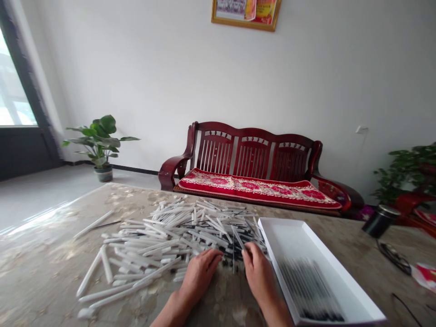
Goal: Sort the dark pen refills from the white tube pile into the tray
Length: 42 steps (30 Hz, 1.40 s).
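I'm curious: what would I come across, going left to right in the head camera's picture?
Dark door, potted plant, left hand, right hand holding a thin grey stick, open white box, black cylinder, red-and-white packet.

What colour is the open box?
The box is white, seen best in the head view.

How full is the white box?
Partly full: in the white box, thin sticks lie toward the near end; beyond them, bare bottom shows.

The glass [15, 86] at far left glowed bright, and there stood the carved red-brown bench [254, 144], red floral runner [255, 185] along its seat, white wall [153, 81] behind, gold-framed picture [245, 12] above, potted plant [109, 141] on the grey floor [57, 184]!
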{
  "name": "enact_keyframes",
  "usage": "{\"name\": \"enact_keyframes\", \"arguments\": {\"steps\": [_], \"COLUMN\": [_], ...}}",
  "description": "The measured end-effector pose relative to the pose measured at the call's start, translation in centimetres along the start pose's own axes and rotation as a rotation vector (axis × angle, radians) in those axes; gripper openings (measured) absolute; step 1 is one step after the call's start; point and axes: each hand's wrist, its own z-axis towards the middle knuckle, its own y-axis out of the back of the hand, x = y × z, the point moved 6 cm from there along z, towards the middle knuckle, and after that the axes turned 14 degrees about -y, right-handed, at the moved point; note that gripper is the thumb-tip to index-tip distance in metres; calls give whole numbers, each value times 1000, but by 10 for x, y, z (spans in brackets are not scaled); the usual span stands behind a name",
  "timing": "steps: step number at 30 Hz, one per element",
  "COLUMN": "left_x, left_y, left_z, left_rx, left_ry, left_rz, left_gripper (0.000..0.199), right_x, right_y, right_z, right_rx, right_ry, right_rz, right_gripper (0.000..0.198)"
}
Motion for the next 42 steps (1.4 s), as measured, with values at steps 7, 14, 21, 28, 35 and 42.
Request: {"name": "enact_keyframes", "arguments": {"steps": [7,14,21,28,35,42], "left_x": [17,21,22,23,19,19], "left_y": [1,-8,-15,-14,-16,-14], "left_z": [-2,-6,-10,-11,-10,-9], "left_rx": [-318,-507,-575,-628,-601,-634], "left_ry": [251,479,531,538,511,501], "left_rz": [-455,-889,-958,-983,-974,-987], "left_gripper": [39,46,48,46,47,45], "right_x": [35,2,-9,1,-5,-7], "right_y": [-26,-37,-46,-32,-37,-39], "right_z": [-20,-14,-13,-10,-8,-7], "right_rx": [223,344,357,269,362,317], "right_ry": [54,-333,-345,-312,-358,-396], "right_rz": [468,542,583,669,630,693], "right_gripper": [24,51,52,46,48,50]}}
